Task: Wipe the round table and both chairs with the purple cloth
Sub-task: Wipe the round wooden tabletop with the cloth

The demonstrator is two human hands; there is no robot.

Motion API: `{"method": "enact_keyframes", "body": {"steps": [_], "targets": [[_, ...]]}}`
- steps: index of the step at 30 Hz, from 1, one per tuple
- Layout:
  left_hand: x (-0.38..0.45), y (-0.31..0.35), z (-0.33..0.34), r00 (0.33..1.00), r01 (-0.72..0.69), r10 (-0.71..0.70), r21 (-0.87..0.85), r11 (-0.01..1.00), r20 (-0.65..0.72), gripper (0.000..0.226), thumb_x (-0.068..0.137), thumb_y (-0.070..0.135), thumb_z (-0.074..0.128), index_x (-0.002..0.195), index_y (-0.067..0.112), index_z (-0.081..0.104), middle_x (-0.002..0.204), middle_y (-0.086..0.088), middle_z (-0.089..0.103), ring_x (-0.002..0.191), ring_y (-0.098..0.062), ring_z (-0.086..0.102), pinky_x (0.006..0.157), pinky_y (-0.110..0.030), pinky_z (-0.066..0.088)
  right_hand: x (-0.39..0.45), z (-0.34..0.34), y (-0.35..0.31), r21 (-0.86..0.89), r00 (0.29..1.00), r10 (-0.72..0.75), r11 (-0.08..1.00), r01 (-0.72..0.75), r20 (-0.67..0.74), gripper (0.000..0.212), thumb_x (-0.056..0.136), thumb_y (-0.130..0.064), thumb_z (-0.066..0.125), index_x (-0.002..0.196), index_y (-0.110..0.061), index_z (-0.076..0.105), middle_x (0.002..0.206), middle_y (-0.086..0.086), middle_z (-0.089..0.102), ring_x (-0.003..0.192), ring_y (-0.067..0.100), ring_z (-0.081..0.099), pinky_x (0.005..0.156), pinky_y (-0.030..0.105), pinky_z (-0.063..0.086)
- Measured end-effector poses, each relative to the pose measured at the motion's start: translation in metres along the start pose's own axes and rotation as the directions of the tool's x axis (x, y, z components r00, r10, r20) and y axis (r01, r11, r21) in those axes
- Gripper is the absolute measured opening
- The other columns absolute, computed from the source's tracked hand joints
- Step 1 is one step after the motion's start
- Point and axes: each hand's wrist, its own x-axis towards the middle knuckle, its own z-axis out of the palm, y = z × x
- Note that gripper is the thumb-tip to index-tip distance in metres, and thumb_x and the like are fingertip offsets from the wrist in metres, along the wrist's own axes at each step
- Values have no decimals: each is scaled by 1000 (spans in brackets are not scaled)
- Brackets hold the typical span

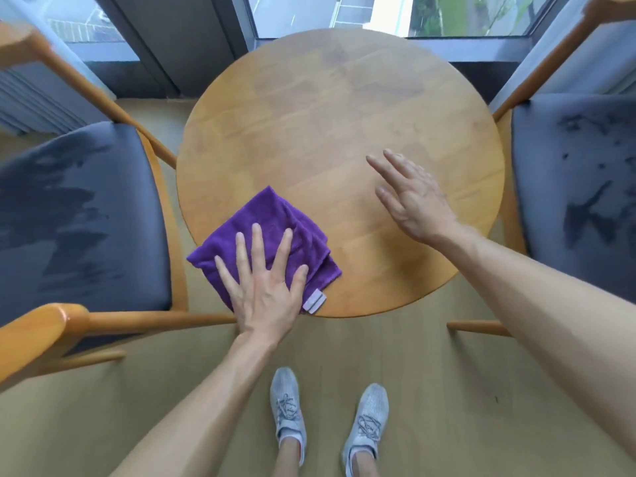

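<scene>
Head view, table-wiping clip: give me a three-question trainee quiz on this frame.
1. True or false: the left hand lies flat on the folded purple cloth.
2. Where on the round wooden table is the cloth: A near left edge, B centre, C far edge?
3. What does the right hand hold?

Key: 1 true; 2 A; 3 nothing, its fingers are straight, above the tabletop.

I see bare bench (344,108) from the middle to the far edge; the purple cloth (268,225) covers the near-left, chairs (79,215) flank left and right (578,187).
</scene>
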Motion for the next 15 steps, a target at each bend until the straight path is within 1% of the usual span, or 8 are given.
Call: {"method": "enact_keyframes", "body": {"steps": [3, 5, 8, 10, 12, 13, 14, 15], "targets": [[-25, 44, 10, 991, -131, 130, 27, 991, 21, 63, 93, 60, 40, 153, 45, 30, 167, -5, 16, 154, -33, 10, 116, -69, 10, -13, -15, 32, 6, 993, 114, 993, -114, -10, 51, 106, -36, 38, 156, -34, 27, 165, 2, 22, 152, 23, 19, 122, 43, 18], [-31, 77, 16, 966, -260, 259, 29, 965, 26, 64, 91, 61, 43, 153, 45, 31, 166, -6, 19, 153, -34, 13, 115, -70, 11, -20, -26, 52, -11, 988, 155, 988, -155, -15, 51, 106, -33, 39, 156, -32, 29, 165, 3, 23, 151, 23, 20, 122, 43, 19], [-22, 126, 22, 883, -469, 466, 40, 882, 59, 65, 91, 64, 43, 152, 45, 30, 167, -6, 17, 153, -36, 12, 113, -72, 11, -27, -35, 71, 5, 978, 206, 978, -206, -41, 50, 105, -26, 43, 154, -28, 35, 163, 3, 26, 150, 24, 24, 119, 41, 22], [-1, 148, 23, 797, -602, 595, 50, 797, 106, 65, 92, 68, 38, 152, 47, 29, 167, -5, 14, 154, -35, 9, 112, -73, 10, -30, -37, 80, 21, 971, 229, 973, -228, -65, 49, 105, -24, 43, 153, -27, 36, 162, 4, 28, 148, 25, 27, 118, 41, 25], [35, 155, 21, 709, -703, 693, 46, 710, 134, 64, 92, 72, 33, 151, 51, 28, 168, -1, 14, 154, -31, 7, 112, -72, 8, -32, -39, 88, 34, 965, 248, 969, -246, -84, 48, 106, -25, 40, 154, -28, 35, 162, 3, 28, 147, 25, 29, 118, 42, 27], [57, 152, 20, 680, -731, 720, 52, 680, 140, 64, 91, 74, 30, 152, 52, 26, 168, 2, 13, 155, -28, 7, 113, -71, 6, -33, -41, 93, 36, 963, 253, 967, -251, -95, 48, 106, -26, 39, 154, -29, 35, 163, 2, 28, 147, 25, 30, 118, 42, 27], [82, 147, 17, 670, -741, 727, 69, 668, 150, 65, 90, 76, 27, 152, 54, 23, 168, 4, 12, 155, -25, 7, 113, -71, 4, -34, -43, 98, 38, 961, 256, 967, -253, -107, 48, 106, -28, 38, 154, -31, 34, 163, 1, 28, 147, 24, 30, 118, 43, 28], [107, 139, 14, 688, -725, 708, 92, 683, 161, 67, 89, 78, 22, 152, 55, 18, 168, 6, 10, 155, -24, 5, 113, -71, 2, -35, -46, 102, 45, 958, 259, 966, -255, -121, 47, 107, -30, 38, 154, -32, 34, 163, 0, 28, 147, 24, 30, 118, 44, 29]]}}
